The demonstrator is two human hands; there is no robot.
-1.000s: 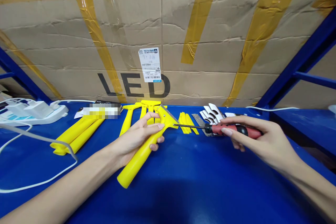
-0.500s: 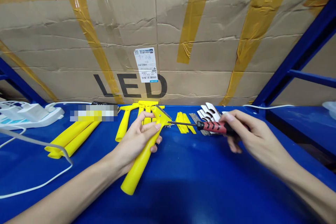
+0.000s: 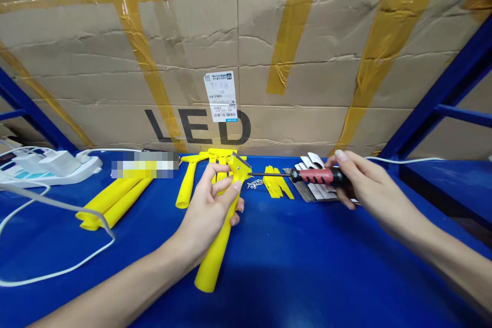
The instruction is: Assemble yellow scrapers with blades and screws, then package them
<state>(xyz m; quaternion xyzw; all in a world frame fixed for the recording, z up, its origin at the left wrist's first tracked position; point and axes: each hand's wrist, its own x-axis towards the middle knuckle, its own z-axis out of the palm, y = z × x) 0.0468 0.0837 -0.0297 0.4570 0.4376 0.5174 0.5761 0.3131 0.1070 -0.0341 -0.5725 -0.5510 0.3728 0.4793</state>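
Note:
My left hand (image 3: 217, 197) is closed round the neck of a yellow scraper (image 3: 216, 253), whose head with a metal plate points up and whose handle slants down toward me. My right hand (image 3: 355, 177) grips the black end of a red and black screwdriver (image 3: 317, 176). Its shaft lies level, and the tip is at the right side of the scraper head; whether it touches a screw there I cannot tell. Just beyond lie small silver screws (image 3: 255, 183), several yellow strips (image 3: 275, 182) and a fanned stack of blades and white papers (image 3: 313, 184).
More yellow scrapers (image 3: 187, 182) lie behind my left hand, and yellow handles (image 3: 115, 200) farther left. A white power strip (image 3: 73, 166) with cables sits at the left edge. A large taped cardboard box (image 3: 307, 118) stands along the back of the blue table (image 3: 292, 266).
The view has shifted slightly, so most things sit farther right. The scraper's handle is a little steeper, and my right hand has turned around the screwdriver's end. Both hands keep their holds.

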